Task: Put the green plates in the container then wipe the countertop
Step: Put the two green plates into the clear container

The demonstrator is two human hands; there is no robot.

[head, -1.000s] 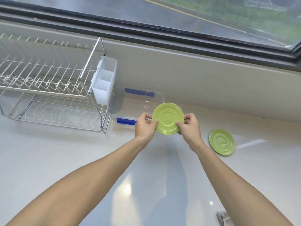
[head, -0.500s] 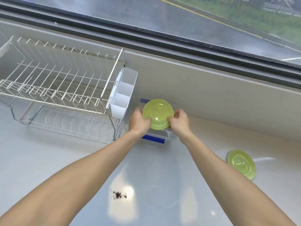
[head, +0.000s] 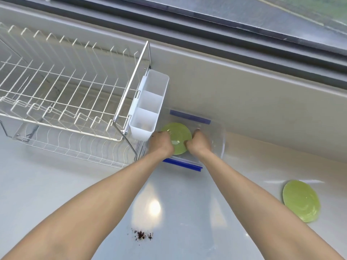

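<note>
A green plate (head: 178, 136) lies low inside the clear container (head: 218, 145) with blue clip handles, by the wall. My left hand (head: 161, 143) grips the plate's left edge and my right hand (head: 199, 144) grips its right edge; both hands reach down into the container. A second green plate (head: 300, 200) rests flat on the white countertop (head: 56, 184) at the right, well apart from my hands. A small patch of dark crumbs (head: 142, 235) dirties the countertop between my forearms.
A white wire dish rack (head: 62, 102) fills the left side, with a white cutlery holder (head: 148, 107) hanging on its right end, right next to the container. A beige wall and window ledge (head: 244, 81) run behind.
Both hands have carried the green plate forward and down from above the container into it. The view has shifted left, so the second plate now sits further right and the crumbs show.
</note>
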